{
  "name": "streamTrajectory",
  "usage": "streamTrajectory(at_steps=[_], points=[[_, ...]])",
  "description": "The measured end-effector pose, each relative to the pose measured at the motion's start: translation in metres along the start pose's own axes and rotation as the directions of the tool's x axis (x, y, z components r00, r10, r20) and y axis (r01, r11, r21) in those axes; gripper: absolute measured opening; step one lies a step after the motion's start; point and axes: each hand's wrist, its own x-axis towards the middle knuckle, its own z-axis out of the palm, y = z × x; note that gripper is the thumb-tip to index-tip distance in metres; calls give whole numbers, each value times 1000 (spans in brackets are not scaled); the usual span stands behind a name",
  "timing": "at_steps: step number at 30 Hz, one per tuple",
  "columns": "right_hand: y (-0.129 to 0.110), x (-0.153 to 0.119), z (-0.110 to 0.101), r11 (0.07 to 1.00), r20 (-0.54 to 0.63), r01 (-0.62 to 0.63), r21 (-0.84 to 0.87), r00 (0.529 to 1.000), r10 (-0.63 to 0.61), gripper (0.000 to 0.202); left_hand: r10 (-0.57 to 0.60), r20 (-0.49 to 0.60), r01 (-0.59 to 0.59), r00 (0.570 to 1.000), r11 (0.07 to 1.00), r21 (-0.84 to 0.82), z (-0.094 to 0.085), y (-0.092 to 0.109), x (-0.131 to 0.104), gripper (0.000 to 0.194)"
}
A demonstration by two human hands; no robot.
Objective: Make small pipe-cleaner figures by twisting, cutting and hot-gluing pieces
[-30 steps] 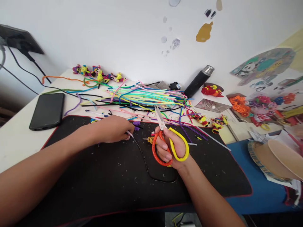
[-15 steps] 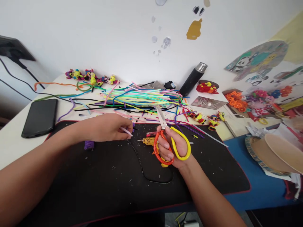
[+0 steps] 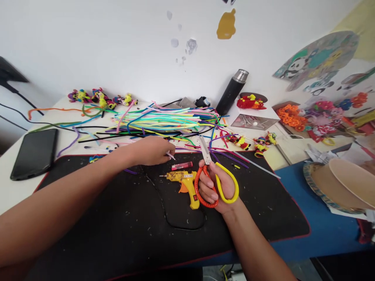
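My left hand (image 3: pixel 155 151) is closed, with a thin pale strip (image 3: pixel 170 156), seemingly a pipe cleaner, poking out from its fingertips. It hovers over the back edge of the black mat (image 3: pixel 117 218). In my right hand (image 3: pixel 218 185) are scissors (image 3: pixel 206 156) with one orange-red and one yellow handle loop, the blades pointing up and away and nearly together. Just left of the scissors lie a yellow hot glue gun (image 3: pixel 177 176) and a pink-red lighter (image 3: pixel 182 166). Behind both hands spreads a pile of coloured pipe cleaners (image 3: pixel 164 119).
A phone (image 3: pixel 34 153) lies at the left. Small pipe cleaner figures (image 3: pixel 102 98) sit at the back, others (image 3: pixel 260 146) at the right. A black thermos (image 3: pixel 233 90) leans beside a white box (image 3: pixel 254 117). A cord (image 3: pixel 164 212) loops across the mat.
The view has swung slightly right. My left hand has moved away over the mat, near the back edge. The glue gun and lighter now show more fully beside the scissors, which stay in my right hand.
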Motion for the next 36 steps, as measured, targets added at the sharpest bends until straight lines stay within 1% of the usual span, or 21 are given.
streamTrajectory(at_steps=[4, 8, 12, 18, 21, 24, 27, 32, 36], points=[[1, 1, -2, 1000, -1, -13, 10, 1000, 13, 22, -1, 27, 2, 1000, 999, -42, 6, -4, 2, 25], [1, 0, -3, 999, 13, -20, 36, 1000, 20, 22, -6, 35, 8, 999, 998, -68, 6, -9, -3, 26], [2, -1, -4, 999, 15, -14, 40, 1000, 13, 24, -58, 14, 58, 998, 998, -38, 4, -12, -11, 28], [4, -1, -3, 999, 32, -20, 37, 999, 18, 24, -99, 27, 98, 995, 994, 53, 8, -2, -13, 27], [4, -1, -2, 999, 21, -21, 35, 1000, 20, 23, -105, 4, 104, 994, 992, 74, 13, 4, -10, 26], [5, -1, -2, 999, 13, -22, 29, 1000, 22, 22, -89, -27, 91, 996, 993, 69, 16, 7, -7, 20], [6, -1, -3, 999, 10, -22, 27, 1000, 22, 23, -74, -30, 76, 997, 994, 77, 15, 7, -5, 20], [7, 0, -4, 1000, 7, -24, 18, 1000, 23, 25, -64, -7, 64, 998, 992, 108, 8, 5, -1, 26], [8, 0, -4, 1000, 7, -14, 26, 1000, 14, 26, -61, 10, 60, 998, 996, 70, 7, 5, 1, 27]])
